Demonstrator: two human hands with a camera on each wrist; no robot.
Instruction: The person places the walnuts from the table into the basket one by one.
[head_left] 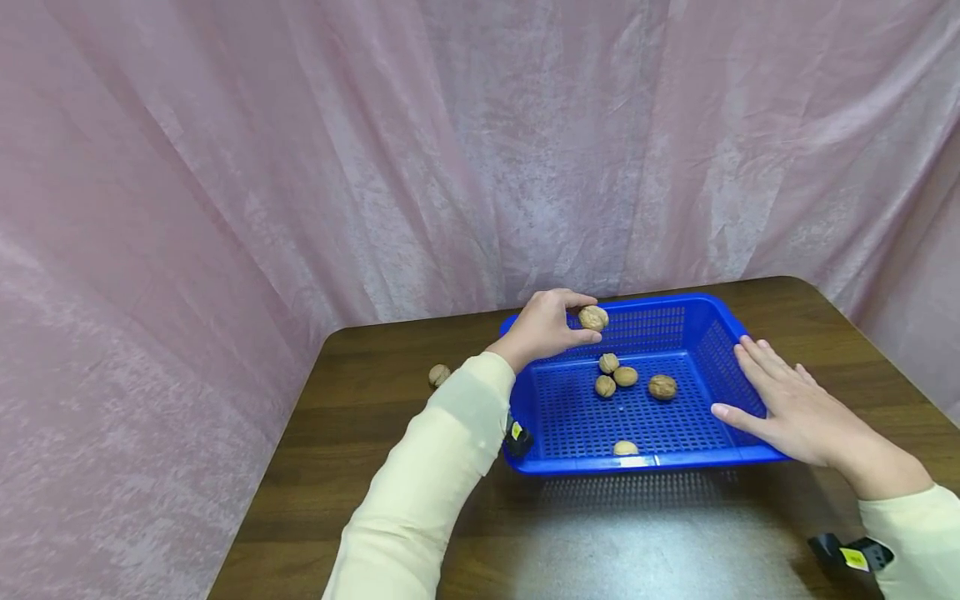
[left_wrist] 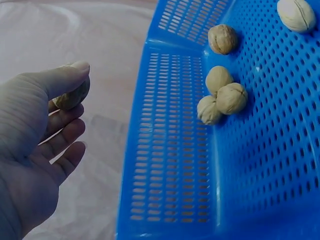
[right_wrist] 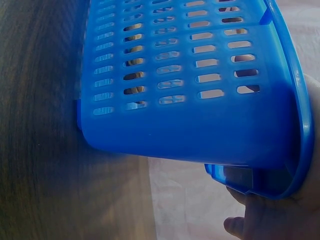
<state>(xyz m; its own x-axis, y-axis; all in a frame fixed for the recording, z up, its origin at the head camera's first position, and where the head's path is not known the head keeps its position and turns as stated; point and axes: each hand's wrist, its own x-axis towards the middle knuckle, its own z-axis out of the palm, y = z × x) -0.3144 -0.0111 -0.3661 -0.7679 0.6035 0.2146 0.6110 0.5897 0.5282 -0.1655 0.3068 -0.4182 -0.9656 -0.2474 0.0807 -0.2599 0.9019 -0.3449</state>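
Observation:
My left hand pinches a walnut between thumb and fingers, above the far left part of a blue plastic basket. In the left wrist view the thumb covers part of this walnut, and the other fingers are loosely bent. Several walnuts lie on the basket floor, among them a darker one and a pale one by the front wall. My right hand rests on the basket's right rim, fingers extended, thumb toward the inside. The right wrist view mostly shows the basket's outer wall.
Another walnut sits on the wooden table, left of the basket and beside the left sleeve. A pink curtain hangs behind the table. Black wrist devices are strapped at both sleeves.

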